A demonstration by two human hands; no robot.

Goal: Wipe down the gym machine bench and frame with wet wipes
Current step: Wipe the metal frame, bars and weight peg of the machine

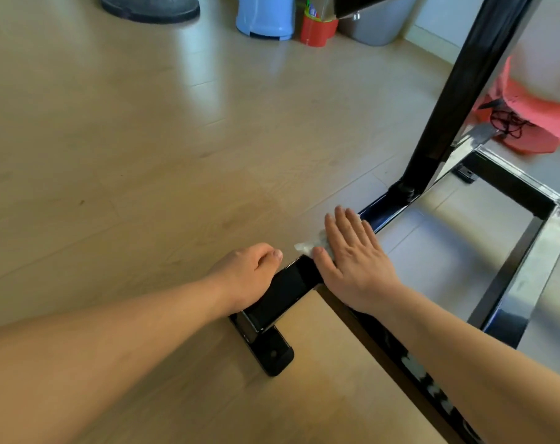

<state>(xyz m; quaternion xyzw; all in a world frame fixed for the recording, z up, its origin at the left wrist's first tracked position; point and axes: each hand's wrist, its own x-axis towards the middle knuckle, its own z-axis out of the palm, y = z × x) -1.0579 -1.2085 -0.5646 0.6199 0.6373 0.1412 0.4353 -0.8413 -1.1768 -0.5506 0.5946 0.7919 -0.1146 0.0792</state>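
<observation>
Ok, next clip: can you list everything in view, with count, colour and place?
black metal machine frame: one, glossy black, right half, rails on the floor
white wet wipe: one, white, on frame rail
light blue plastic container: one, top centre
red plastic cup: one, right of blue container
grey plastic bin: one, top, beside cup
dark round base: one, top left
coral cloth with black cord: one, far right
left hand: one, grips frame's foot bar
right hand: one, flat, presses wipe
</observation>
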